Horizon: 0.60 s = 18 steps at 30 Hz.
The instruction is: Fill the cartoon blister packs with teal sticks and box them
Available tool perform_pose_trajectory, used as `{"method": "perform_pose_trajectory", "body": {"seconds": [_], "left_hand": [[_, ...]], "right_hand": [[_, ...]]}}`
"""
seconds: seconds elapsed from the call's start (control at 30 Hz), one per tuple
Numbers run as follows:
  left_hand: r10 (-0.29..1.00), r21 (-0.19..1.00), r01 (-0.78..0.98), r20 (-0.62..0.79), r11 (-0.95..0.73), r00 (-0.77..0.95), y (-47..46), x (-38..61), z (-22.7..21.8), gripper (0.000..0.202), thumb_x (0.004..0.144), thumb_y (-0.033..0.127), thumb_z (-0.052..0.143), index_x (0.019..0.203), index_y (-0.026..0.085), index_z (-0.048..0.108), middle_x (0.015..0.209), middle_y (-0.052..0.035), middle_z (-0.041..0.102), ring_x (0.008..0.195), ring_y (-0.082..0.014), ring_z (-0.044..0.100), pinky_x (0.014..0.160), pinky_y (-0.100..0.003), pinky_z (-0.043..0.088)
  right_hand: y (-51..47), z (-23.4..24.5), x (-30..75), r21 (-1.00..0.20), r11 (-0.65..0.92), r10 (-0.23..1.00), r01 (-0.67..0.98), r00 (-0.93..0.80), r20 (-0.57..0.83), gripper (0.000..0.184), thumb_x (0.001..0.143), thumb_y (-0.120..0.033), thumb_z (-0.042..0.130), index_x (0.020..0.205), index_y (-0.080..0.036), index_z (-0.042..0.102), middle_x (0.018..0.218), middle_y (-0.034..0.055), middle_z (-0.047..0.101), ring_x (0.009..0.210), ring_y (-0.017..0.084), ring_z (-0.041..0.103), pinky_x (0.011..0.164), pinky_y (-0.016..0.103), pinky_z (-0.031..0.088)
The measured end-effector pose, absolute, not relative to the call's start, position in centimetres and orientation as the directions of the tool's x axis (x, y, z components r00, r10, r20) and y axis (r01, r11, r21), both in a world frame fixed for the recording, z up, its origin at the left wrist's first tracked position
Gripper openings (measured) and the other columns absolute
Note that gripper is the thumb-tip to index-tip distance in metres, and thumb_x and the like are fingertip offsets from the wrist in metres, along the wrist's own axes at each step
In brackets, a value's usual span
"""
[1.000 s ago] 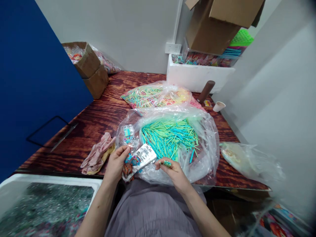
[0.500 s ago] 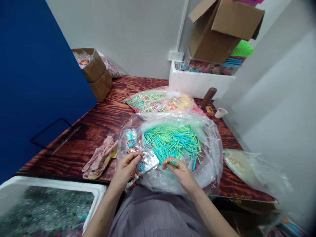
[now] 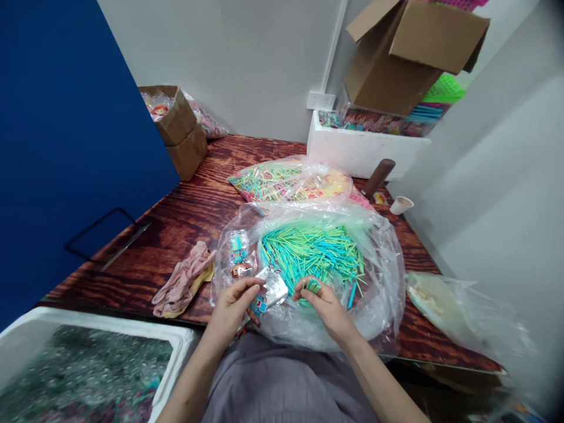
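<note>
My right hand (image 3: 325, 306) is closed around a small bunch of short green and blue sticks (image 3: 313, 285), their ends showing above the fingers. My left hand (image 3: 235, 305) is pinched, thumb against fingertips; whether anything is between them I cannot make out. Just beside and under its fingertips lies a silver printed packet (image 3: 274, 286). Another packet (image 3: 238, 247) with a cartoon print rests farther left. In front of both hands, a large pile of green and blue sticks (image 3: 308, 249) sits on an opened clear plastic bag (image 3: 382, 264).
Behind the pile is a filled plastic bag (image 3: 273, 179) of coloured sticks. Pink cloth (image 3: 183, 282) lies left on the wooden table (image 3: 170, 226). At right are a paper cup (image 3: 401, 205), a brown cylinder (image 3: 379, 178) and a plastic bag (image 3: 434, 299). A foam box (image 3: 176, 341) stands lower left.
The whole view has shifted slightly, moving things rightward in the picture. My left fingertips have moved a little right over the silver packet. My right hand still holds its sticks.
</note>
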<state>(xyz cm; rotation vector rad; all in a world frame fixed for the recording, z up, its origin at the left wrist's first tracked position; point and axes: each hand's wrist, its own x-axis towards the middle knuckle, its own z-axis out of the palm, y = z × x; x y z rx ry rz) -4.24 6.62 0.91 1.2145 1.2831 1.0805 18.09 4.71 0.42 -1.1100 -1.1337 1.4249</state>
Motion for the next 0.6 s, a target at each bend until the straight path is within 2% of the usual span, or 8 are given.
{"method": "perform_pose_trajectory", "body": {"seconds": [0.1,0.2,0.3,0.43,0.53,0.6], "left_hand": [[0.986,0.991,0.005,-0.132,0.132,0.100,6.1,-3.6,0.9,0.032,0.076,0.046,0.069,0.091,0.019,0.076,0.086,-0.0071,0.076,0.083,-0.0234,0.070,0.065,-0.029,0.056],[0.983,0.992,0.017,-0.129,0.127,0.134,5.8,-3.2,0.9,0.030,0.078,0.044,0.067,0.092,0.019,0.075,0.088,-0.0071,0.076,0.084,-0.0228,0.070,0.064,-0.027,0.056],[0.972,0.988,0.033,-0.152,0.148,0.180,5.6,-2.6,0.9,0.032,0.079,0.046,0.065,0.093,0.018,0.074,0.089,-0.0075,0.075,0.082,-0.0230,0.069,0.057,-0.026,0.055],[0.953,0.977,-0.004,-0.205,0.212,0.223,5.3,-1.5,0.6,0.036,0.078,0.048,0.066,0.097,0.018,0.073,0.090,-0.0076,0.074,0.079,-0.0232,0.068,0.050,-0.026,0.054],[0.950,0.973,-0.031,-0.217,0.230,0.223,5.2,-1.0,0.5,0.036,0.078,0.048,0.067,0.099,0.019,0.072,0.089,-0.0068,0.074,0.079,-0.0230,0.068,0.049,-0.025,0.053],[0.964,0.980,-0.028,-0.190,0.198,0.188,5.2,-1.1,0.5,0.032,0.078,0.046,0.066,0.095,0.020,0.073,0.086,-0.0051,0.073,0.078,-0.0211,0.067,0.054,-0.025,0.053]], "right_hand": [[5.1,0.4,18.7,-0.989,-0.077,0.989,-0.127,-0.136,-0.059,0.015,0.085,-0.036,0.067,0.086,-0.021,0.066,0.080,0.0007,0.068,0.081,0.018,0.064,0.082,0.031,0.044],[5.6,0.9,19.2,-0.989,-0.065,0.992,-0.133,-0.119,-0.049,0.016,0.085,-0.037,0.067,0.087,-0.021,0.066,0.078,0.0007,0.069,0.079,0.019,0.065,0.084,0.034,0.045],[6.6,2.3,18.9,-0.951,-0.063,0.998,-0.303,-0.010,-0.063,0.019,0.083,-0.039,0.070,0.088,-0.022,0.065,0.078,0.0005,0.070,0.082,0.021,0.067,0.090,0.039,0.046],[8.3,5.1,17.3,-0.820,0.017,0.993,-0.572,0.104,-0.052,0.024,0.078,-0.043,0.074,0.085,-0.023,0.063,0.088,0.0029,0.073,0.100,0.025,0.067,0.097,0.046,0.046],[8.7,6.3,15.9,-0.799,-0.003,0.997,-0.602,0.064,-0.051,0.027,0.076,-0.046,0.075,0.083,-0.023,0.063,0.092,0.0046,0.075,0.107,0.028,0.065,0.099,0.049,0.045],[8.3,6.2,15.2,-0.803,-0.040,0.997,-0.595,0.027,-0.069,0.026,0.076,-0.046,0.075,0.082,-0.023,0.062,0.094,0.0049,0.075,0.109,0.028,0.065,0.100,0.049,0.044]]}}
